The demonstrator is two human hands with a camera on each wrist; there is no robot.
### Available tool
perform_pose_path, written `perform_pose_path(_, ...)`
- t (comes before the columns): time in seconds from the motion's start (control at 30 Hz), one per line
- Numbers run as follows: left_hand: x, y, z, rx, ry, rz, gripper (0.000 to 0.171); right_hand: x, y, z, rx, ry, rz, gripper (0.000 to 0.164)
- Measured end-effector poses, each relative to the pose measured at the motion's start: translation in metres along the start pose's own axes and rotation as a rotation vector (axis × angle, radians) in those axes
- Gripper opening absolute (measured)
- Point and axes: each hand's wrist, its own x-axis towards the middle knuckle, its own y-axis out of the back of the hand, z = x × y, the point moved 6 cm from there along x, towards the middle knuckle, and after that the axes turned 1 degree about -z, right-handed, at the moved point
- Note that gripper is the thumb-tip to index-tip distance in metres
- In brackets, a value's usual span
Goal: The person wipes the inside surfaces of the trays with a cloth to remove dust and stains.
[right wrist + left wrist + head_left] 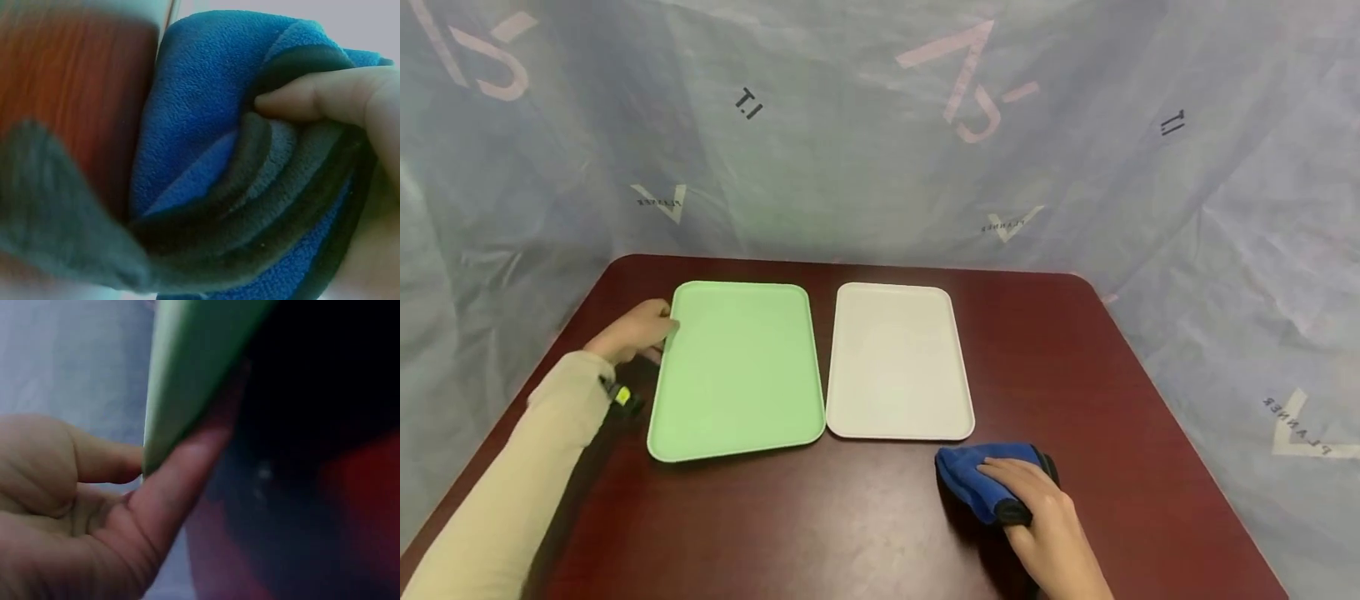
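My left hand (636, 329) pinches the left edge of a green tray (741, 367), thumb on one side and fingers under it. The tray's underside shows in the left wrist view, where the fingers (178, 481) lie against it, and a shadow runs below its near edge. At the lower right, my right hand (1051, 523) grips a folded blue cloth (973, 477) with dark trim, close over the table. In the right wrist view the thumb (312, 97) presses into the folds of the cloth, and one dark-edged corner hangs loose toward the left.
A white tray (898, 358) lies right beside the green one, their near corners almost meeting. Both are on a dark red-brown table (1037, 358) with rounded far corners. Grey printed sheeting (850, 133) hangs behind the table and along its sides.
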Motion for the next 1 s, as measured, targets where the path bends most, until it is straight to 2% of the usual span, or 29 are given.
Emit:
perform_pose_path(0.2, -0.054, -0.006, -0.033, -0.325, -0.035, -0.094, 0.032, 0.004, 0.007, -0.001, 0.02, -0.01, 0.004, 0.077)
perform_pose_path(0.3, -0.079, -0.017, -0.041, -0.417, -0.108, -0.12, 0.028, 0.003, 0.011, 0.0, 0.009, -0.031, -0.016, 0.08)
perform_pose_path(0.37, -0.093, -0.028, -0.039, -0.473, -0.17, -0.147, 0.028, 0.002, 0.014, 0.001, -0.002, -0.041, -0.015, 0.081)
perform_pose_path(0.5, -0.107, -0.058, -0.021, -0.595, -0.277, -0.213, 0.037, -0.004, 0.023, 0.003, -0.005, -0.071, 0.02, 0.079)
perform_pose_path(0.63, -0.118, -0.086, 0.008, -0.694, -0.385, -0.272, 0.042, -0.008, 0.033, 0.004, 0.004, -0.122, 0.048, 0.073)
perform_pose_path(0.73, -0.125, -0.103, 0.031, -0.752, -0.439, -0.316, 0.044, -0.01, 0.041, 0.005, 0.006, -0.153, 0.087, 0.068)
perform_pose_path(0.87, -0.127, -0.123, 0.058, -0.75, -0.443, -0.359, 0.045, -0.015, 0.054, 0.006, 0.018, -0.154, 0.201, 0.066)
perform_pose_path(1.0, -0.123, -0.148, 0.078, -0.732, -0.393, -0.369, 0.045, -0.016, 0.065, 0.004, 0.048, -0.144, 0.314, 0.063)
